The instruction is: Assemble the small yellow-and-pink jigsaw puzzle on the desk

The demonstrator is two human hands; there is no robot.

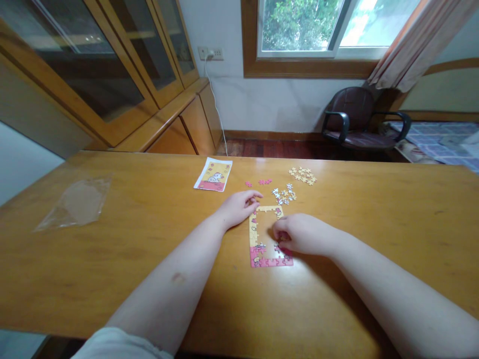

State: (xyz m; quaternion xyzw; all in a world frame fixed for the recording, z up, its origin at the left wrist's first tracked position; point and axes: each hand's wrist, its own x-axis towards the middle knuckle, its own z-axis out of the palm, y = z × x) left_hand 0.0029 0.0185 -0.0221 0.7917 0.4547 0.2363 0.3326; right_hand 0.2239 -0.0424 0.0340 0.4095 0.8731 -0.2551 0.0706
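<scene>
A jigsaw puzzle frame (pixel 253 234), yellow above and pink below, lies on the table with bare wood showing inside it. My right hand (pixel 297 233) is over its right side, fingers curled down at the lower right edge; what they pinch, if anything, is hidden. My left hand (pixel 241 207) rests by the upper left corner, its fingers loosely bent and apart with nothing visible in them. Beyond the frame lie white patterned puzzle pieces (pixel 285 194), pink puzzle pieces (pixel 265 182) and yellow puzzle pieces (pixel 303 175) in separate groups.
A picture card (pixel 214 174) with a white animal lies at the table's far side. A clear plastic bag (pixel 77 202) is on the left of the wooden table (pixel 149 199). Glass-door cabinets (pixel 134 55) stand to the left, and an office chair (pixel 354 119) is beyond the table.
</scene>
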